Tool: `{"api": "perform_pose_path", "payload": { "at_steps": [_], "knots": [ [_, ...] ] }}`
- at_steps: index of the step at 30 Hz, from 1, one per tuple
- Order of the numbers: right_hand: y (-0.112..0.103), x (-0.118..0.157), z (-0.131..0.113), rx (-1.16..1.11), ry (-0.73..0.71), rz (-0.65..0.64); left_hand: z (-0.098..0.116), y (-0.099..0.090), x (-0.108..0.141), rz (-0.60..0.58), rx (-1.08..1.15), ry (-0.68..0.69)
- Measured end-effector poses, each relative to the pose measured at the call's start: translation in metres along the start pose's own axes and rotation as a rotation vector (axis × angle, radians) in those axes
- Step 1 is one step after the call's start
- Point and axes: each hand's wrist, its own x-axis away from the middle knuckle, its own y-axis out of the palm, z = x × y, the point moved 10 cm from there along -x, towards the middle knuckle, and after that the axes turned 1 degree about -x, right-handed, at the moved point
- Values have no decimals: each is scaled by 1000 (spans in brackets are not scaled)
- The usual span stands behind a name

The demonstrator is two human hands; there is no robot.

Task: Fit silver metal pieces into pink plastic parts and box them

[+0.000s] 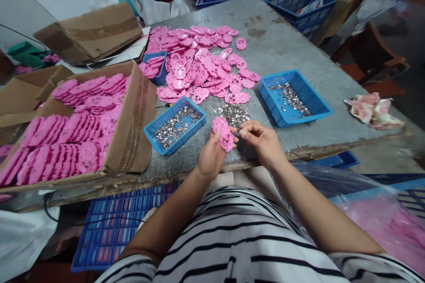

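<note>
My left hand (212, 155) is closed around a pink plastic piece (223, 133), an oval plate with cut-outs, held above the table's front edge. Just to its right, my right hand (262, 140) has thumb and forefinger pinched together; whatever is between them is too small to make out. Beyond both hands lies a loose heap of small shiny metal parts (234, 113). More such bits fill part of a blue tray (153, 129) on the left. A second, larger blue tray (288, 120) on the right also holds some.
A big pile of pink pieces (206, 64) covers the table's middle, with a small blue bin (162, 76) at its left. An open cardboard box (133, 126) packed with pink pieces stands at left. Crumpled paper (373, 110) lies near the right edge. Blue crates (307, 2) stand beyond.
</note>
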Motion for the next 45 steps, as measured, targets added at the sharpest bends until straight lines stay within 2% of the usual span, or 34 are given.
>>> {"api": "perform_pose_path", "payload": {
  "at_steps": [7,12,18,31,45],
  "knots": [
    [12,12,-8,47,-33,-1,9,-2,5,-95,73,81],
    [19,15,-5,-17,-13,13,18,-4,8,-92,41,194],
    [22,14,-6,-98,4,23,26,0,8,-155,21,294],
    [22,11,-3,-86,13,20,26,3,9,-218,-33,336],
    [23,10,1,-113,53,-6,26,4,9,-229,-80,375]
  ]
}}
